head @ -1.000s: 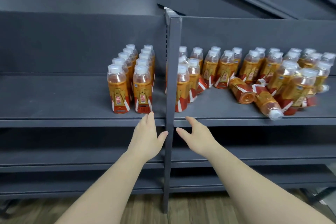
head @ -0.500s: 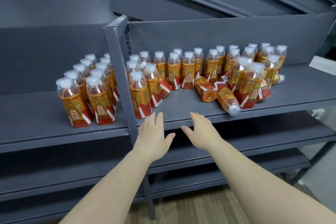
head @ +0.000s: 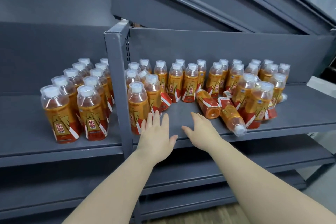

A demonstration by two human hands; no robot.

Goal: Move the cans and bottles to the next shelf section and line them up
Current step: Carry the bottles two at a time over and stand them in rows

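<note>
- Two bare forearms reach up from the bottom edge toward the shelf (head: 300, 114).
- Left hand (head: 156, 137): palm down, fingers straight and close together, thumb held out to the side. It holds nothing. It is over the front lip of the right section, and its fingertips overlap the base of the front bottle (head: 136, 107); whether they touch it I cannot tell.
- Right hand (head: 202, 130): palm down, fingers straight and slightly parted, holding nothing, above bare shelf between the front bottle and the tipped bottles.
- Post (head: 118, 87): grey upright that splits the shelf into left and right sections; the front bottle stands just right of it.
- Left rows (head: 92, 112): two straight lines of upright bottles in the left section, running from near the front toward the back, close to the post.
- Tipped bottles (head: 231, 116): two lie on their sides in the right section, one with its cap at the front lip, the other showing its base.
- Back bottles (head: 190, 82): many upright ones in the right section, loosely grouped, crowded at the right.
</note>
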